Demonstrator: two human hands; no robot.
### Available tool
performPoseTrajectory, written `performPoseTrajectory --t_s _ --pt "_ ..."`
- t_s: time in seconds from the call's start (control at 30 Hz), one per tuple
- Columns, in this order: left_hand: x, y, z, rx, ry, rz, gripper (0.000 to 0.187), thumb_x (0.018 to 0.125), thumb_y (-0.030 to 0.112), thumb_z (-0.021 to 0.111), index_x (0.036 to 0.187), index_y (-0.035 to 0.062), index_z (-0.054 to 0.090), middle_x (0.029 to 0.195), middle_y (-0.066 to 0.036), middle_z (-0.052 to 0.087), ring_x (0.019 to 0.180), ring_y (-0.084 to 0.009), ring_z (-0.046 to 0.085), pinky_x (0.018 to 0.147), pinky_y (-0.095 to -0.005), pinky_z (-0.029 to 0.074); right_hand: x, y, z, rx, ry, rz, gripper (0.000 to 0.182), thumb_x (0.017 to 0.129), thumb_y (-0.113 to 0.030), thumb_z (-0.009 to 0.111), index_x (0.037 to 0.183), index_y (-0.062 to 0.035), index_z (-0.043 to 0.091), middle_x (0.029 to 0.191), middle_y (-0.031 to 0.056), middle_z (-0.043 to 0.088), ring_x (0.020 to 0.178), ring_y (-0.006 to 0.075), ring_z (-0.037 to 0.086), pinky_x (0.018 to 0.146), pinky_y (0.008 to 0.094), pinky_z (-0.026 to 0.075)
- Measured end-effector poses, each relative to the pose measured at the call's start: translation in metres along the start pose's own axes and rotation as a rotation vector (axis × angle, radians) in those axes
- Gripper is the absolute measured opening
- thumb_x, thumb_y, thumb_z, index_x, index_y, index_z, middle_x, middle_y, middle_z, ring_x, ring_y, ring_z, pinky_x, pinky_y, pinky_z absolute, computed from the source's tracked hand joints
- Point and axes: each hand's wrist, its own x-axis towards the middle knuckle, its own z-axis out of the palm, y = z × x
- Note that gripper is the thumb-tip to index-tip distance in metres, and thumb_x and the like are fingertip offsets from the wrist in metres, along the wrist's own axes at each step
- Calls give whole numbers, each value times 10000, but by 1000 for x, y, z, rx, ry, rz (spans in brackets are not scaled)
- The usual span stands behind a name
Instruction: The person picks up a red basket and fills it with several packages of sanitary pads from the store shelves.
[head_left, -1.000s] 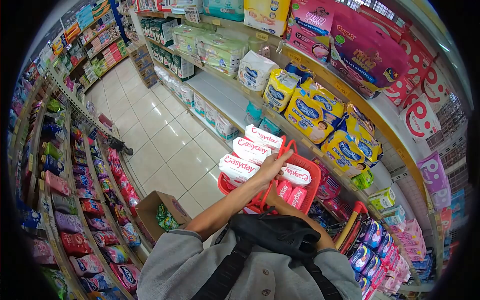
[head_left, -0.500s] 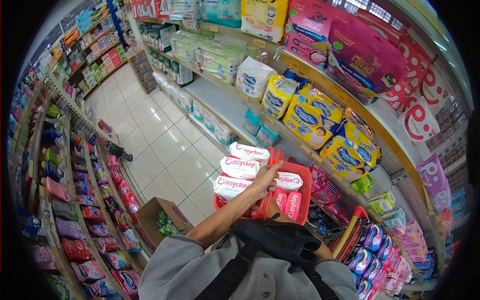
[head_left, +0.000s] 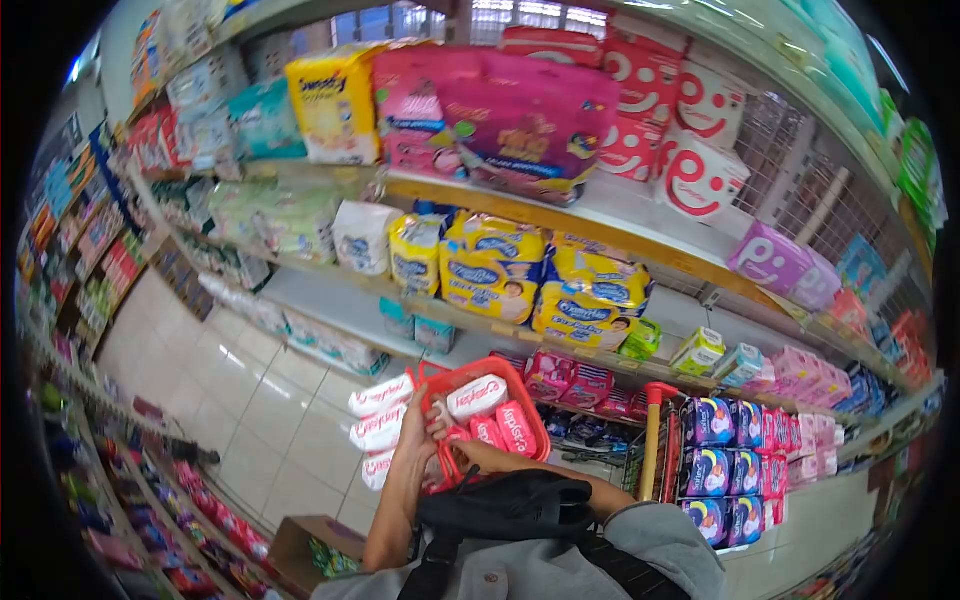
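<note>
My left hand (head_left: 413, 438) grips a stack of three white Easyday packs (head_left: 378, 402) and presses it against the left side of a red plastic basket (head_left: 482, 368). The basket holds another white pack (head_left: 477, 396) and pink packs (head_left: 506, 428). My right forearm (head_left: 530, 470) reaches from my body to the basket's handles. Its hand is mostly hidden behind the handles and the packs. A black bag (head_left: 505, 505) hangs on my chest just below the basket.
Shelves of yellow diaper packs (head_left: 490, 270) and pink and red packs (head_left: 520, 110) fill the wall ahead. A red-handled cart (head_left: 650, 440) stands to the right of the basket. An open cardboard box (head_left: 300, 545) sits on the tiled aisle floor (head_left: 250, 420) at the lower left.
The view has swung right and up, off the aisle and onto the shelves. The basket and the stack of packs now sit lower and closer to my body.
</note>
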Motion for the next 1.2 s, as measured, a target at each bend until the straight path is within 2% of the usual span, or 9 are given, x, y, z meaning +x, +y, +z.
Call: performPoseTrajectory --t_s 0.07,0.37,0.47,0.6,0.7,0.77,0.87,0.97,1.2 --pt "9 -3 -17 11 -14 6 312 873 462 539 736 185 494 508 83 295 358 -55 188 345 -218 142 -2 17 0 289 -63 -33 368 704 -10 649 1046 17 516 896 131 642 804 224 648 665 317 517" --pt "26 -13 -57 -61 51 37 321 897 355 551 661 191 407 468 80 254 343 -50 179 314 -208 116 -78 -69 -170 97 -15 -89 274 786 -48 673 1023 -12 538 966 100 637 857 164 645 755 290 527" --pt "18 -22 -59 -37 95 39 308 900 312 557 680 171 392 481 68 250 351 -55 190 319 -221 120 -136 -150 -251 166 301 -130 270 793 -118 694 1013 -34 563 914 60 646 886 129 623 748 274 517" --pt "10 -30 -61 34 129 44 314 906 298 547 671 173 380 490 64 255 363 -60 193 330 -225 134 -172 -187 -372 -477 1261 -256 152 774 -160 666 804 -20 618 693 47 621 663 131 584 642 269 466" --pt "6 -27 -65 47 110 46 323 914 313 525 667 176 367 487 62 254 362 -63 188 332 -227 134 -190 -186 -453 -891 1665 1 227 751 -199 679 878 -33 590 887 99 645 840 243 616 720 393 469" --pt "2 -28 -70 -16 114 32 337 920 332 507 662 177 356 486 60 255 362 -66 188 334 -230 134 -201 -201 -480 -1042 1589 363 444 732 -214 695 1115 -69 522 1143 117 581 1072 296 546 892 497 408" --pt "-5 -28 -70 5 95 38 364 933 368 472 655 174 340 490 56 262 368 -72 184 349 -233 148 -209 -182 -521 -1314 1450 537 762 688 -227 743 1327 -102 347 1315 112 462 1216 312 443 1018 569 289" --pt "-9 -28 -68 30 70 32 391 943 410 443 654 172 332 500 56 271 382 -74 185 372 -235 163 -209 -208 -524 -1045 1101 884 1008 632 -251 792 1421 -121 179 1401 100 365 1296 309 349 1067 595 197" --pt "-8 -34 -64 77 179 25 441 918 528 431 741 125 415 644 -50 499 397 -82 273 398 -234 260 -219 -231 -511 -1158 1007 857 980 504 -241 828 1360 -134 364 1393 183 298 1308 402 264 1028 609 224"
